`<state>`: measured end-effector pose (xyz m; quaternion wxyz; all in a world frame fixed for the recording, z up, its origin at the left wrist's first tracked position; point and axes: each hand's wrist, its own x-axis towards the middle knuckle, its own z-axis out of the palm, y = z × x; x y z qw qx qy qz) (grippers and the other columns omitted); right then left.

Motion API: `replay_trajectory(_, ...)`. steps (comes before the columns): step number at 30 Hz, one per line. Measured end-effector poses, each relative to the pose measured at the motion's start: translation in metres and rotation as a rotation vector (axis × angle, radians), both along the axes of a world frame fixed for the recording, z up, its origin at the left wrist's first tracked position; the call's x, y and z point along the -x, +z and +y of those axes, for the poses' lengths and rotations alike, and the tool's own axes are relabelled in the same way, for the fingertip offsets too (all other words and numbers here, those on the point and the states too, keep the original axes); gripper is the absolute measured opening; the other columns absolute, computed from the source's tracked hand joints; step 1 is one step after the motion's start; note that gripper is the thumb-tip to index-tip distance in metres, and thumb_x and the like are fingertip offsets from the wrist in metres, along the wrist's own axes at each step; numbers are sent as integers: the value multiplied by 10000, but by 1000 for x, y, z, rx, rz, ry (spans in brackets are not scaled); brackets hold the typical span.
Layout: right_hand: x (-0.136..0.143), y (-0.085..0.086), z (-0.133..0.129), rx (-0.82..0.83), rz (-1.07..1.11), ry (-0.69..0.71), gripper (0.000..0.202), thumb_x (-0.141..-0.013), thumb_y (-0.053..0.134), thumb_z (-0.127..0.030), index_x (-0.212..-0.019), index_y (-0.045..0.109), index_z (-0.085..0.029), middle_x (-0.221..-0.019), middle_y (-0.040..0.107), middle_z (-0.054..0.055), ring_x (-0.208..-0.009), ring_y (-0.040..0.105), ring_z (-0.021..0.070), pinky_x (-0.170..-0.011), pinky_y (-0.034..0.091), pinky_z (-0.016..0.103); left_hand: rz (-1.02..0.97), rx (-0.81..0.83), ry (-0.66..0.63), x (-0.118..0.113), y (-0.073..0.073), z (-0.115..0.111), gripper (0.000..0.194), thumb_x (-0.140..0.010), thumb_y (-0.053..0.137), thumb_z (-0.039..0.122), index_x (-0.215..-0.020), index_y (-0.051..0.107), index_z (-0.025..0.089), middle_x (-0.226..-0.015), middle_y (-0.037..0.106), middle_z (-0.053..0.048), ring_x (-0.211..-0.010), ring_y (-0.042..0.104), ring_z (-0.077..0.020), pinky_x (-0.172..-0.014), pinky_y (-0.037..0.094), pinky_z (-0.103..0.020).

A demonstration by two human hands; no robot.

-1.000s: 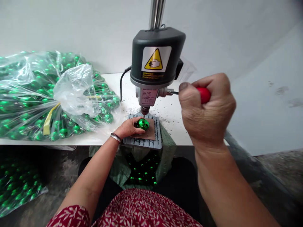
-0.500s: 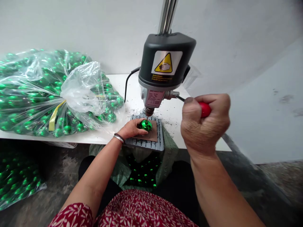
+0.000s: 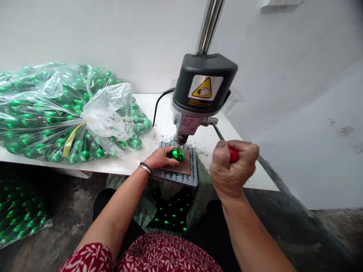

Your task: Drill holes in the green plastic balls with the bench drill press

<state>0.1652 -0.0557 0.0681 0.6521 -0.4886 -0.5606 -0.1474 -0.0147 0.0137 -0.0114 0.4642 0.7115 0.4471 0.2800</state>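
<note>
Between the thumb and fingers of my left hand is a shiny green bauble, held on a brown board. The board lies on the grooved grey base of a drill press. Directly above the bauble is the chuck, its bit reaching down to the ball's top; how deep it goes I cannot tell. My right hand is closed in a fist around the red knob of the press's feed lever.
A tied clear bag of green baubles covers the left of the white table. Dark shavings lie around the base. Below the table edge hangs an open green sack with baubles inside. Another bag of baubles is on the floor, left.
The feed lever has swung downward with my right hand, and the chuck sits lower over the bauble. My left hand keeps its hold. The whole view has shifted slightly.
</note>
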Motion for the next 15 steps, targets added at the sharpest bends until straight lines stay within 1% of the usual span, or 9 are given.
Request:
replay_trajectory(2,0,5,2,-6,23,1,152,-861,566,-321,-784,489,-215,-671,537,-31,-571,472,66,-545,384,235,-1,11,3,-1,0,0,559,-636,809,291,-1170,697,167,-1030,737,-17,-984,654,-219,-931,493,-313)
replay_trajectory(3,0,12,4,-12,45,-1,166,-852,568,-332,-774,487,-210,-664,529,-29,-564,458,64,-533,365,235,1,16,1,-1,-1,0,549,-645,804,289,-1168,697,164,-1029,738,-21,-982,658,-221,-938,495,-321)
replay_trajectory(4,-1,23,8,-3,71,4,179,-844,570,-341,-767,487,-202,-659,517,-29,-560,439,59,-526,347,233,5,15,2,-1,-1,-1,539,-653,800,282,-1167,697,160,-1031,739,-24,-984,661,-223,-949,495,-330)
replay_trajectory(6,-3,52,19,16,95,49,224,-831,579,-361,-741,481,-181,-616,455,-44,-538,359,40,-505,286,218,14,-5,19,-2,-2,-3,550,-652,800,253,-1182,690,159,-1071,739,-33,-1024,662,-234,-987,489,-349)
replay_trajectory(8,-5,81,32,196,129,142,270,-863,568,-355,-709,453,-165,-596,399,-61,-548,297,22,-517,245,202,15,-51,53,-1,-2,-8,617,-638,809,216,-1236,663,166,-1178,723,-48,-1118,644,-246,-1045,465,-361)
replay_trajectory(9,-6,93,38,264,164,173,289,-873,570,-348,-699,437,-161,-599,384,-68,-562,286,15,-534,243,198,17,-80,60,0,-2,-12,652,-640,807,201,-1270,644,170,-1238,705,-58,-1167,628,-250,-1072,450,-367)
replay_trajectory(10,-7,102,43,294,209,169,307,-869,581,-319,-672,408,-159,-583,351,-77,-564,270,9,-550,238,197,32,-112,49,1,-2,-16,671,-649,800,191,-1297,627,171,-1286,687,-71,-1201,615,-256,-1092,440,-381)
replay_trajectory(12,-7,111,50,321,265,156,318,-855,596,-281,-652,387,-153,-570,315,-89,-574,260,1,-587,241,203,110,-186,-24,5,1,-29,695,-661,791,183,-1331,608,173,-1343,661,-102,-1246,594,-281,-1118,424,-431)
replay_trajectory(15,-6,109,52,300,296,161,319,-853,582,-310,-656,395,-142,-569,306,-100,-589,269,-4,-627,245,220,229,-308,-138,17,10,-58,765,-634,806,167,-1368,594,206,-1425,608,-125,-1336,529,-321,-1168,372,-505)
